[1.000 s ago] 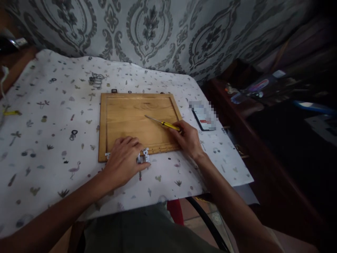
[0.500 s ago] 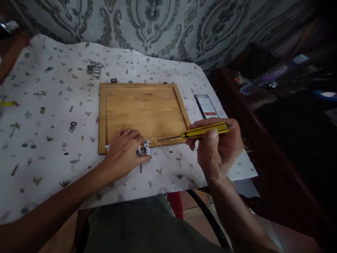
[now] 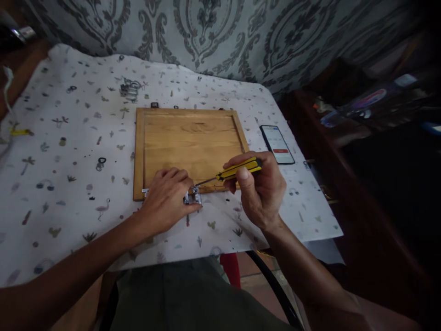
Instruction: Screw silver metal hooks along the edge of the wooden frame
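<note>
My left hand [image 3: 168, 200] lies over the front edge of a framed wooden panel [image 3: 196, 147], thumb and fingers closed around a silver metal bracket [image 3: 196, 195]. Most of that bracket is hidden under the hand; a metal end [image 3: 145, 191] shows on its left side. In my right hand [image 3: 260, 188] is a screwdriver [image 3: 239, 170] with a yellow and black handle. Its shaft points left and down, the tip at the bracket's right end. Whether the tip sits in a screw I cannot tell.
A phone [image 3: 278, 145] with its screen lit lies right of the panel. Small metal pieces [image 3: 131, 88] lie behind it on the patterned tablecloth [image 3: 69, 216]. A yellow object [image 3: 20, 132] is at the far left. Beyond the table's right edge is a plastic bottle [image 3: 370, 99].
My right hand has moved left with the screwdriver, bringing its tip from above the panel's front rail to the bracket. My left hand keeps its hold. The phone is now fully uncovered.
</note>
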`<state>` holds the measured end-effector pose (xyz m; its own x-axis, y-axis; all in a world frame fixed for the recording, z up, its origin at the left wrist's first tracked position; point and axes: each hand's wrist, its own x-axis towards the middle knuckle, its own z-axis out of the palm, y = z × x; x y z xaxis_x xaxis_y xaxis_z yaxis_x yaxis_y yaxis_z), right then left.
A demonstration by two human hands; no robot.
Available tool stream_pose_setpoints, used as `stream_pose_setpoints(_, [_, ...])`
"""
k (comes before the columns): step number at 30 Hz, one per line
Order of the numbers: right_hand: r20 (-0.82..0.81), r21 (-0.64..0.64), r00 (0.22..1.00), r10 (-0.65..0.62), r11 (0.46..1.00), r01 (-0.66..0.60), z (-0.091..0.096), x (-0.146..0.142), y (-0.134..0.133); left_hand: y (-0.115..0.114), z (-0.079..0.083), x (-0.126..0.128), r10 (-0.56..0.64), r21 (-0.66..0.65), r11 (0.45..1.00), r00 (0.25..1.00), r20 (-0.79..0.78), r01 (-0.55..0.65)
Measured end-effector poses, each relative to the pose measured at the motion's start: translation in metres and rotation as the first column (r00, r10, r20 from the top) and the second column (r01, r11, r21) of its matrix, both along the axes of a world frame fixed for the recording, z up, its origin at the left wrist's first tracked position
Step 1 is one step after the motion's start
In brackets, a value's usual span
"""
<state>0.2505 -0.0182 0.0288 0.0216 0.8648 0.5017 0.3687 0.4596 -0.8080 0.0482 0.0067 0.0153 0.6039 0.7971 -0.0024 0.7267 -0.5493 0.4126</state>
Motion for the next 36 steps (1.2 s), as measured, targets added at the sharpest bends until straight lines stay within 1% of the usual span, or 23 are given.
stream_pose_setpoints(5, [0.032, -0.022, 0.999, -0.006, 1.0, 0.007, 0.0, -0.001, 0.001, 0.0, -0.002, -0.001, -0.01, 0.01, 1.0, 1.0, 0.008, 0.009])
stream_pose_setpoints(12, [0.035, -0.059, 0.999, 0.04, 0.998, -0.038, 0.003, -0.001, 0.003, -0.001, -0.002, 0.0, -0.006, 0.03, 1.0, 1.0, 0.023, 0.005])
stream_pose_setpoints(19, [0.127, -0.053, 0.99, 0.054, 0.997, -0.047, 0.014, -0.006, 0.005, -0.001, -0.002, -0.001, -0.013, 0.021, 1.0, 1.0, 0.002, 0.013])
stream_pose_setpoints(24, [0.021, -0.143, 0.997, 0.074, 0.987, -0.07, 0.019, -0.011, 0.008, 0.0, -0.002, -0.001, -0.017, 0.035, 0.999, 1.0, 0.006, 0.017])
stream_pose_setpoints(27, [-0.032, -0.158, 0.996, 0.089, 0.983, -0.093, 0.019, -0.012, 0.01, 0.0, -0.003, -0.001, -0.019, 0.035, 0.999, 1.0, 0.012, 0.019])
stream_pose_setpoints(30, [-0.046, -0.15, 0.989, 0.139, 0.978, -0.144, 0.019, -0.01, 0.01, 0.0, -0.003, 0.0, -0.012, 0.039, 0.999, 0.999, 0.032, 0.011])
stream_pose_setpoints(33, [-0.039, -0.183, 0.979, 0.199, 0.962, -0.203, 0.02, -0.007, 0.007, -0.001, -0.005, 0.0, -0.01, 0.04, 0.999, 0.999, 0.044, 0.008])
stream_pose_setpoints(36, [-0.056, -0.188, 0.973, 0.223, 0.955, -0.23, 0.022, -0.008, 0.005, 0.0, -0.005, 0.0, -0.015, 0.045, 0.999, 0.999, 0.035, 0.014])
